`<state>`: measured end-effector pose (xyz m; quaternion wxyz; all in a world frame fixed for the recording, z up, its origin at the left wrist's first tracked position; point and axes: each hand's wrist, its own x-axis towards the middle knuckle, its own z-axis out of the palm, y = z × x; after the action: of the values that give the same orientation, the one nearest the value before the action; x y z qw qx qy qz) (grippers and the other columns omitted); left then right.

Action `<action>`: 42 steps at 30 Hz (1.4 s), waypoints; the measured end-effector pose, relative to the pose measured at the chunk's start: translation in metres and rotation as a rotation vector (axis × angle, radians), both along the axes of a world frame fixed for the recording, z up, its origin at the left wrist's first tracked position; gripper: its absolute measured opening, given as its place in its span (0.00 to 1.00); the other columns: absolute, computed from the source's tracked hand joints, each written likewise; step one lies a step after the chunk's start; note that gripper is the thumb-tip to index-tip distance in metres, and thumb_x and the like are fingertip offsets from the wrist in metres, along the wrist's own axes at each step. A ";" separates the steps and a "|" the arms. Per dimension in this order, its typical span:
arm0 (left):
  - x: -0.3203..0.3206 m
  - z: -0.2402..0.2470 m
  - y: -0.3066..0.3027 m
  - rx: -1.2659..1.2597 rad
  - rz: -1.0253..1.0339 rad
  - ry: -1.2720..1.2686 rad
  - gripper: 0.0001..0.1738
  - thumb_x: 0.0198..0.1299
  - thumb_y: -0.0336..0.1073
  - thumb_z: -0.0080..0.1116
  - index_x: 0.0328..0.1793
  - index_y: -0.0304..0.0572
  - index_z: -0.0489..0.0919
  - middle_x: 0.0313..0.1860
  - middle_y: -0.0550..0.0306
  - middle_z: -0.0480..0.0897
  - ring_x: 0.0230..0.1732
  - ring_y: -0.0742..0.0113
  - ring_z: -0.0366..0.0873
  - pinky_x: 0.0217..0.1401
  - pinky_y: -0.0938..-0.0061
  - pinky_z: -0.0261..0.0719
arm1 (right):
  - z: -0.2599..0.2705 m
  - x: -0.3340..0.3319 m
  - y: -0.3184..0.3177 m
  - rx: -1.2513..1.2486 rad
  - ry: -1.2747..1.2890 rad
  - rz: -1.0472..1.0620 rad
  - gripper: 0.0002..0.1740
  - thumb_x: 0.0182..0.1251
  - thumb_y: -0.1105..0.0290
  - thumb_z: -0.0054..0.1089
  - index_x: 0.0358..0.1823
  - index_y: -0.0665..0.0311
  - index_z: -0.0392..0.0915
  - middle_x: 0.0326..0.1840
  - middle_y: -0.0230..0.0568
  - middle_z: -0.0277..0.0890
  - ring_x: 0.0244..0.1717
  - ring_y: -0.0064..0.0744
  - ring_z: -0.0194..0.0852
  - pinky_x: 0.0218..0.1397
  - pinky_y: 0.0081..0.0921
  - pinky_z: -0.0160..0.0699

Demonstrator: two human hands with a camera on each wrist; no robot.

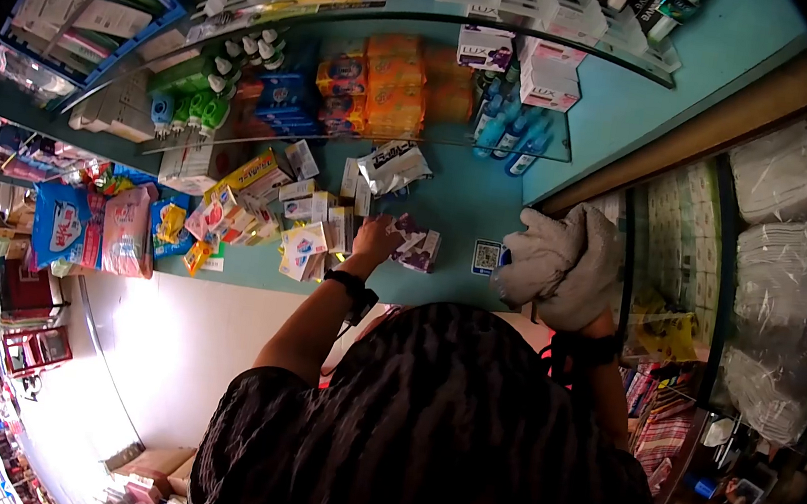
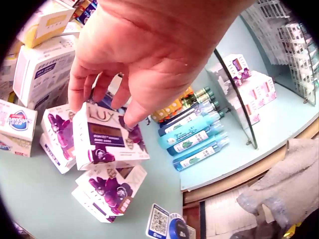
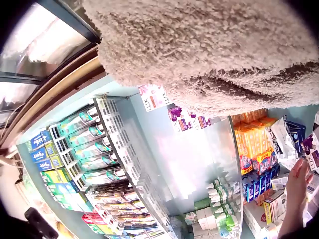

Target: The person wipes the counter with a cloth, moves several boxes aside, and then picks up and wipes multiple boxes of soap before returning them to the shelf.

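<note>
In the left wrist view my left hand (image 2: 144, 55) pinches a purple-and-white LUX soap box (image 2: 105, 142) between thumb and fingertips. Two more LUX boxes lie by it, one soap box (image 2: 60, 134) behind and another soap box (image 2: 112, 193) in front, on the blue-green counter (image 1: 470, 200). A bunched, fluffy grey cloth (image 1: 563, 262) is held by my right hand (image 1: 602, 324) over the counter's right end. Its folds cover the fingers and most of that hand, and they fill the top of the right wrist view (image 3: 209, 45).
Left of the soap, small boxes (image 1: 304, 245) are heaped beside a silver-white packet (image 1: 394, 167). A glass shelf (image 1: 357, 141) crosses behind, with orange packs (image 1: 393, 90) and blue bottles (image 1: 514, 135). A QR code card (image 1: 486, 258) lies near the cloth. Blue and pink bags (image 1: 64, 226) stand far left.
</note>
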<state>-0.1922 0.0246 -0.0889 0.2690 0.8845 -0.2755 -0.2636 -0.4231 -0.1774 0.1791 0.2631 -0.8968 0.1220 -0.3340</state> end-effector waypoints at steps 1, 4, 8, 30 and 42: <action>-0.001 0.010 -0.003 -0.029 0.014 -0.011 0.18 0.54 0.44 0.57 0.47 0.44 0.77 0.49 0.42 0.77 0.50 0.43 0.75 0.53 0.57 0.74 | -0.006 0.001 -0.003 -0.048 -0.007 0.027 0.30 0.58 0.69 0.60 0.58 0.78 0.59 0.49 0.58 0.73 0.40 0.43 0.78 0.48 0.33 0.75; 0.005 0.041 -0.018 -0.201 -0.103 0.057 0.13 0.56 0.41 0.55 0.41 0.40 0.77 0.40 0.42 0.79 0.43 0.43 0.77 0.45 0.57 0.76 | -0.016 0.002 -0.005 -0.167 0.019 0.081 0.31 0.59 0.69 0.58 0.59 0.78 0.57 0.53 0.61 0.71 0.42 0.44 0.78 0.48 0.34 0.75; 0.030 0.094 -0.049 -0.514 -0.191 0.016 0.06 0.56 0.32 0.55 0.35 0.37 0.74 0.27 0.45 0.78 0.32 0.49 0.78 0.35 0.65 0.74 | -0.008 0.004 0.008 0.035 0.116 0.041 0.29 0.61 0.67 0.56 0.56 0.79 0.55 0.55 0.60 0.70 0.47 0.46 0.77 0.47 0.37 0.73; 0.184 0.149 -0.291 -0.312 -0.236 -0.876 0.24 0.54 0.33 0.58 0.58 0.35 0.70 0.52 0.41 0.77 0.51 0.47 0.74 0.55 0.60 0.72 | -0.004 -0.054 -0.063 -0.548 0.453 0.165 0.06 0.47 0.63 0.55 0.26 0.54 0.70 0.27 0.30 0.68 0.34 0.34 0.65 0.38 0.28 0.65; 0.146 0.169 -0.290 -0.770 -0.270 -0.363 0.26 0.54 0.33 0.62 0.59 0.36 0.70 0.48 0.50 0.79 0.46 0.59 0.77 0.49 0.69 0.75 | 0.016 -0.043 -0.072 -0.342 0.611 0.149 0.11 0.56 0.62 0.51 0.28 0.63 0.71 0.24 0.35 0.71 0.27 0.27 0.71 0.31 0.23 0.69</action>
<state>-0.0466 -0.2657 0.0805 0.4892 0.7079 -0.5092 -0.0149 -0.4660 -0.2490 0.1947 0.0843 -0.9928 0.0716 -0.0458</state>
